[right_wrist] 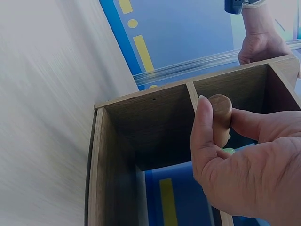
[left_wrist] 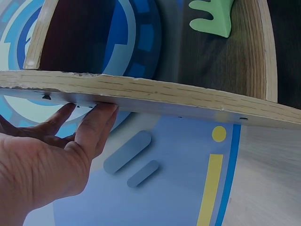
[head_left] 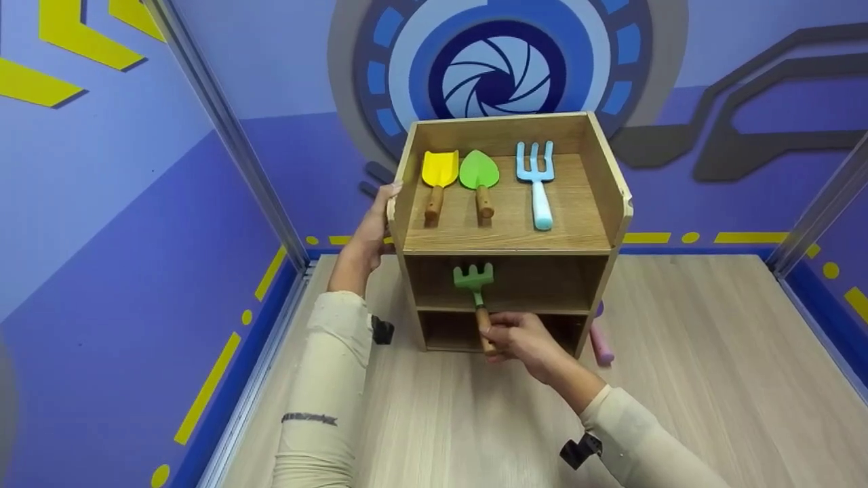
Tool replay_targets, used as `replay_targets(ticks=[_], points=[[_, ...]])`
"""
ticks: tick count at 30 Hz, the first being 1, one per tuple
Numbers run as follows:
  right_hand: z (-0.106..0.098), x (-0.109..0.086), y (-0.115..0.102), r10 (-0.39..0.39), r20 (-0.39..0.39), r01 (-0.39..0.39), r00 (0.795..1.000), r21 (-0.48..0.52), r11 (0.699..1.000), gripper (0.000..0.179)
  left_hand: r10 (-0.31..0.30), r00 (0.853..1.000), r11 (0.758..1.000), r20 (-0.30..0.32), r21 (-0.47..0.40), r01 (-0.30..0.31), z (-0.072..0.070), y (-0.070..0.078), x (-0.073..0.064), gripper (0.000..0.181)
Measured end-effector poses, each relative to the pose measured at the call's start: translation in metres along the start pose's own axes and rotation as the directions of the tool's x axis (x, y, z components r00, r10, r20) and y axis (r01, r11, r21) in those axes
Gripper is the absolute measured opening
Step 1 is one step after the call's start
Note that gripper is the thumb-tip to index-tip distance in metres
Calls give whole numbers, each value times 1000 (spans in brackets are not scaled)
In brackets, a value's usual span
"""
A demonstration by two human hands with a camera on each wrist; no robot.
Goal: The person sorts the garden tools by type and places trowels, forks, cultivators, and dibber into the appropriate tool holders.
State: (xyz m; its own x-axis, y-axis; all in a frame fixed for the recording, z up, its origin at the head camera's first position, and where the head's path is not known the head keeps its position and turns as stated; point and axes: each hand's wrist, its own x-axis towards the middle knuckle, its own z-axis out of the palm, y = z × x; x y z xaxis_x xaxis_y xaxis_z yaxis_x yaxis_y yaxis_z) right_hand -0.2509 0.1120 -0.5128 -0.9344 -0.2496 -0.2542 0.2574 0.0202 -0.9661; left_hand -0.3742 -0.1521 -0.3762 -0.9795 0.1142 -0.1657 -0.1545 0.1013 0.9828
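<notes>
A small wooden shelf unit [head_left: 508, 252] stands on the table with three levels. My left hand [head_left: 369, 234] rests against its left side panel [left_wrist: 155, 92], extended fingers touching the outer face. With my right hand [head_left: 525, 342] I pinch the wooden handle [right_wrist: 221, 120] of a green hand rake [head_left: 475, 278] between thumb and fingers. Its prongs point up and away, in front of the middle compartment. On the top level lie a yellow shovel [head_left: 441, 169] and a green trowel [head_left: 479, 171], both wooden-handled, and a light blue hand fork [head_left: 537, 176] to their right.
A tool with a pink handle [head_left: 601, 346] lies on the table to the right of the shelf unit, partly hidden behind it. Patterned blue walls [head_left: 291, 176] enclose the table [head_left: 712, 352] at the back and sides.
</notes>
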Motion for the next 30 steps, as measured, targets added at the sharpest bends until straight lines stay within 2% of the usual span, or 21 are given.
replay_targets(ticks=[6, 12, 20, 24, 30], points=[[1, -2, -2, -21, 16, 21, 1000, 9, 1000, 53, 5, 1000, 1000, 0, -3, -5, 1, 0, 1, 88], [0, -2, -3, -53, 63, 51, 997, 35, 998, 57, -8, 1000, 1000, 6, 1, 8, -1, 0, 1, 92], [-3, 1, -2, -61, 92, 58, 994, 32, 998, 69, 4, 1000, 1000, 11, -9, -4, 0, 1, 1, 87], [-2, 1, -1, -91, 119, 93, 989, -10, 996, 69, 3, 1000, 1000, 6, 0, -3, 0, 1, 1, 88], [1, 2, -2, -114, 118, 115, 986, 0, 993, 65, -4, 1000, 1000, 5, -14, 4, 0, 0, 2, 93]])
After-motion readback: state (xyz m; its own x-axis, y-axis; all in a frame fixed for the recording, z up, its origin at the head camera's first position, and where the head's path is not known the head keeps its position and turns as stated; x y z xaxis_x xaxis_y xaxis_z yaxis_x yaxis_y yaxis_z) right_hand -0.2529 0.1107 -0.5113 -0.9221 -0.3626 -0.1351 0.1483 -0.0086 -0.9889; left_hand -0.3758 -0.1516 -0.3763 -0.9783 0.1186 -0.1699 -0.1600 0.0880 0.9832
